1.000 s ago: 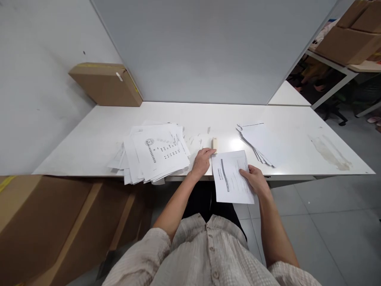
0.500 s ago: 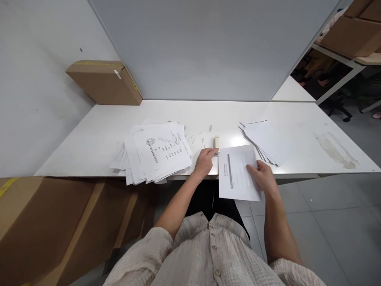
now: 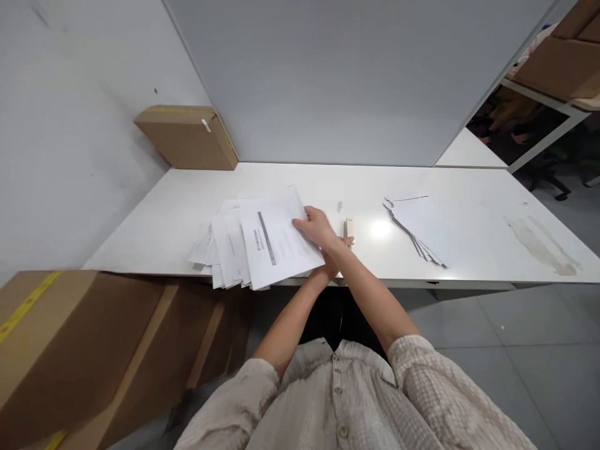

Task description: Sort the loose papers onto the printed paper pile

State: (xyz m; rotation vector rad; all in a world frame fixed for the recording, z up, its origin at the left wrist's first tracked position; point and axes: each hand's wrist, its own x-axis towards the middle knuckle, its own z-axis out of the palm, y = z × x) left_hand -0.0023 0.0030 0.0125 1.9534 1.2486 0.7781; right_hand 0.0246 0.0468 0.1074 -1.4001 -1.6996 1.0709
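My right hand (image 3: 317, 227) reaches across to the left and grips a printed sheet (image 3: 276, 245) by its right edge. It holds the sheet over a loose pile of printed papers (image 3: 224, 250) on the white table (image 3: 469, 187). My left hand (image 3: 330, 270) lies under my right forearm at the table's front edge, and its fingers are hidden. A small beige object (image 3: 349, 226), perhaps a stapler, sits just right of both hands. A second, smaller stack of white sheets (image 3: 415, 226) lies further right.
A closed cardboard box (image 3: 187, 136) stands at the table's back left corner against the wall. A grey partition panel (image 3: 347, 81) runs along the back. Large cardboard boxes (image 3: 75, 350) stand on the floor at my left. A brownish stain (image 3: 539, 247) marks the table's right end.
My right hand has carried the printed sheet from the front edge, right of centre, across to the left, over the big pile. My right forearm now crosses over my left hand.
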